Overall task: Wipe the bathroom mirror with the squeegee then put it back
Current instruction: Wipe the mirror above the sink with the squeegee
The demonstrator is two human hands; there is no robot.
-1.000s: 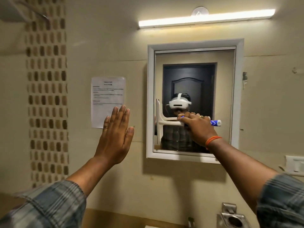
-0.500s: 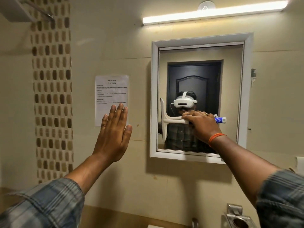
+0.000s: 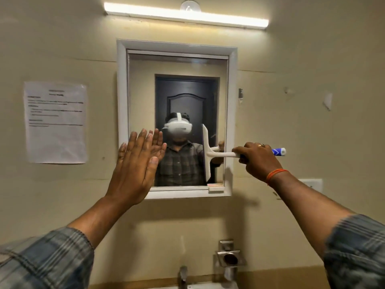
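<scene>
The white-framed mirror (image 3: 232,113) hangs on the beige wall in the middle of the view. My right hand (image 3: 258,161) grips the blue-tipped handle of a white squeegee (image 3: 208,152). Its blade stands upright against the glass near the mirror's right edge. My left hand (image 3: 135,170) is raised flat with straight fingers in front of the mirror's lower left corner; whether it touches the frame cannot be told. The glass reflects a person in a white headset and a dark door.
A printed paper sheet (image 3: 55,122) is taped to the wall left of the mirror. A tube light (image 3: 185,15) glows above. Below are a tap (image 3: 183,276) and a chrome holder (image 3: 229,257). A white switch plate (image 3: 312,184) sits at the right.
The squeegee blade has swept from the mirror's left side to its right edge. My left hand has shifted right, from the wall below the paper to the mirror's lower left corner.
</scene>
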